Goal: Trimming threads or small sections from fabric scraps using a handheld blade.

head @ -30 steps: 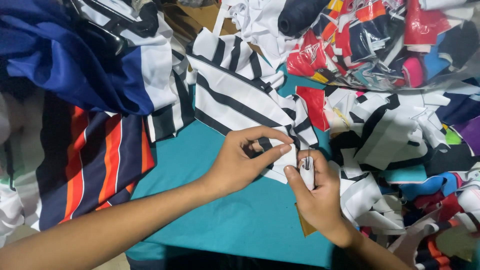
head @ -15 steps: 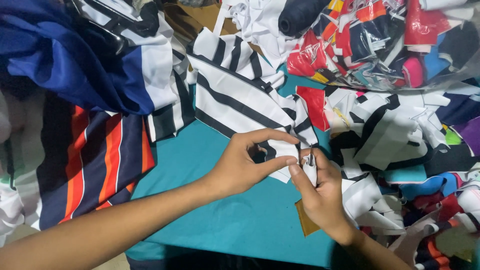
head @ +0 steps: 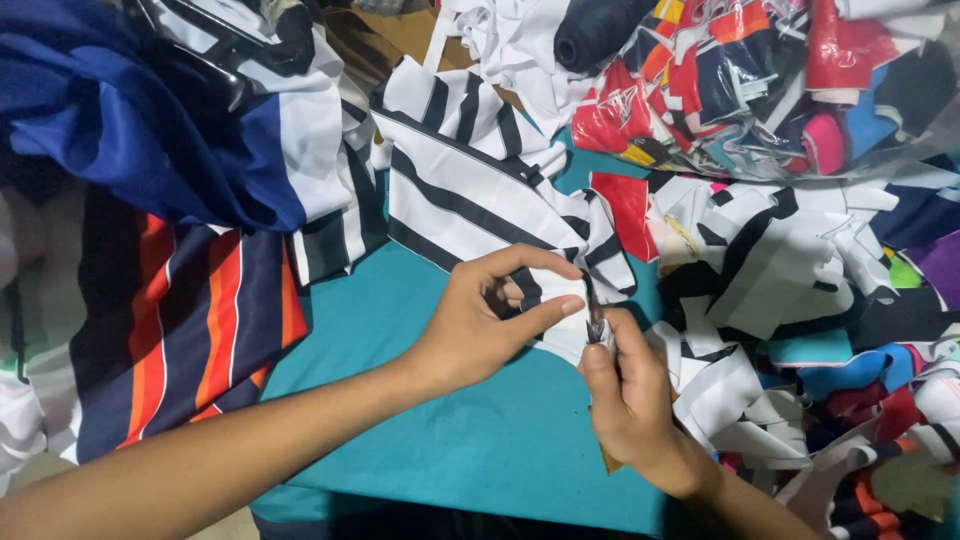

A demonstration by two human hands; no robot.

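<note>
A white cloth piece with black stripes (head: 470, 190) lies across the teal table cover (head: 480, 440). My left hand (head: 480, 320) pinches its near edge between thumb and fingers. My right hand (head: 625, 400) grips a small metal thread snipper (head: 596, 318), whose tip touches the cloth edge right beside my left thumb.
A navy garment with orange and red stripes (head: 190, 330) and a blue one (head: 130, 130) are heaped at the left. Several black-and-white fabric scraps (head: 770, 270) pile up at the right. A clear bag of coloured scraps (head: 760, 70) sits at the far right.
My right hand has moved left and up, bringing the snipper from a small gap onto the cloth edge at my left thumb. My left hand has kept its pinch.
</note>
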